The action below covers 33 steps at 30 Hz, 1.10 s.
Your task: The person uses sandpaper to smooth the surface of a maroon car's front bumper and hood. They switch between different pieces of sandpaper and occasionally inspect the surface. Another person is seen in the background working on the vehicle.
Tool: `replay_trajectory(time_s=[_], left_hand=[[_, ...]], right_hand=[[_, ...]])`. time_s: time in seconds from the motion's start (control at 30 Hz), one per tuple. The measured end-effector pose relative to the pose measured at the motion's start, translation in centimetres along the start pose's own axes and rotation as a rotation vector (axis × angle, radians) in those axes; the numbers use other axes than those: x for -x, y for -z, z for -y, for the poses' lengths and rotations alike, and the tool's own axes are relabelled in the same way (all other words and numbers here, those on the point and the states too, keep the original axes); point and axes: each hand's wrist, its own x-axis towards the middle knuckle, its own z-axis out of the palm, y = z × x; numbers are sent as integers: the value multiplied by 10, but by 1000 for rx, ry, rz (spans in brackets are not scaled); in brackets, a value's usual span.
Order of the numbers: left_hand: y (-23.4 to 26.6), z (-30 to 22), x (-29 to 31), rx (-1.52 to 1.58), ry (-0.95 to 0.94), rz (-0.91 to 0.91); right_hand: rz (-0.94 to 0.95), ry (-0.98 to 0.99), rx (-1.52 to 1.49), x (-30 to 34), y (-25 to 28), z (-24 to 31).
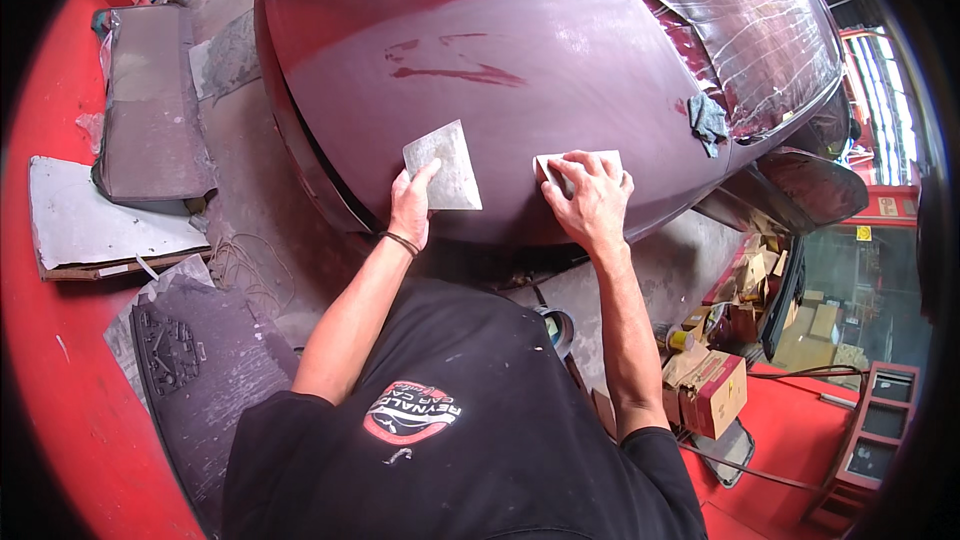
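Note:
A maroon car hood [330, 70] with a dull, matte finish spreads in front of me. It carries darker, glossier streaks near its middle. My left hand [412, 204] grips a flat, square, pale grey smudged plate [455, 172], thumb on top and fingers underneath, over the hood's near edge. To the right, my right hand [588, 190] is closed over a thin whitish rectangular piece [608, 155] against the hood surface. Whether this is a spreader or folded sandpaper I cannot make out. A grey-blue rag [708, 120] lies by the windshield's base.
Plastic film [740, 20] covers the windshield. At left, loose body panels [150, 90] and a white board [110, 220] lean near a red wall. Cardboard boxes [712, 395] and a red metal rack [880, 420] stand at right. A round can [560, 330] sits below the hood.

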Motion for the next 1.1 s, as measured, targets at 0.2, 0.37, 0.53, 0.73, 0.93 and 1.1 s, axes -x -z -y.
replay_trajectory(time_s=[0.2, 0.37, 0.53, 0.73, 0.93, 1.1], left_hand=[[1, 2, -1, 8, -21, -22], [0, -2, -1, 0, 2, -3], [-2, -2, -2, -33, -11, -13], [3, 0, 0, -25, -4, -3], [7, 5, -5, -28, -37, 20], [-1, 0, -3, -37, -26, 12]], right_hand=[[170, -49, 34, 40, 19, 4], [105, -25, 33, 23, 32, 2], [-23, 39, 58, -5, 9, -11], [3, 62, 69, 15, 9, -15], [268, -54, 15, 21, 38, -6], [67, 22, -7, 7, 14, 5]])
